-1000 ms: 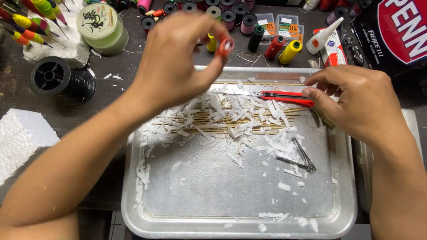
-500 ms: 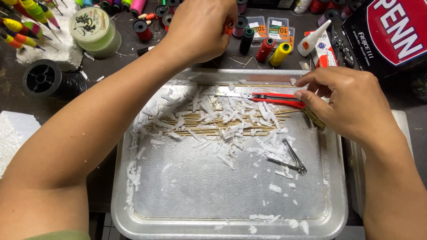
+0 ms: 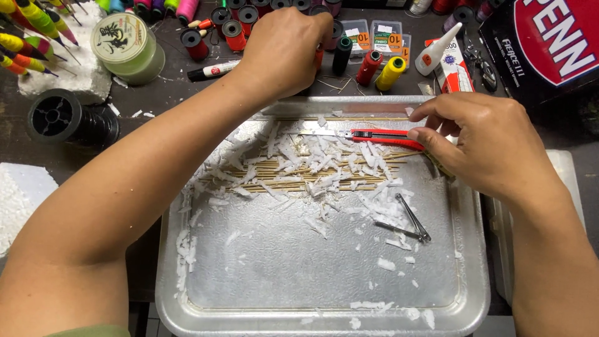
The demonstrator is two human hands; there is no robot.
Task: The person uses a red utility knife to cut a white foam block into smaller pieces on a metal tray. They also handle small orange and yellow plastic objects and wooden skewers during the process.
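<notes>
Thread spools (image 3: pixel 237 31) stand in a row along the far edge of the dark bench, red, black, green and yellow, just past the metal tray (image 3: pixel 324 312). At the far left, bright fishing floats (image 3: pixel 28 28) stick out of a white foam block (image 3: pixel 68 75), with a round tub of line (image 3: pixel 128 47) beside them and a black reel (image 3: pixel 62 118) nearer the body. The left arm stretches diagonally from the lower left across the tray corner, and the left hand (image 3: pixel 284 53) is curled knuckles-up over the spool row, its fingers closed around something among the spools that I cannot make out. A black and red marker (image 3: pixel 215 70) lies just left of that hand. In the tray, thin bamboo sticks (image 3: pixel 312 171) lie side by side under a scatter of white foam shavings (image 3: pixel 324 156). Metal tweezers (image 3: pixel 409 221) rest to the right of them. The right hand (image 3: pixel 480 143) comes in from the right, palm down, thumb and fingers pinched on the handle end of a red utility knife (image 3: pixel 374 135), whose blade points left above the sticks.
</notes>
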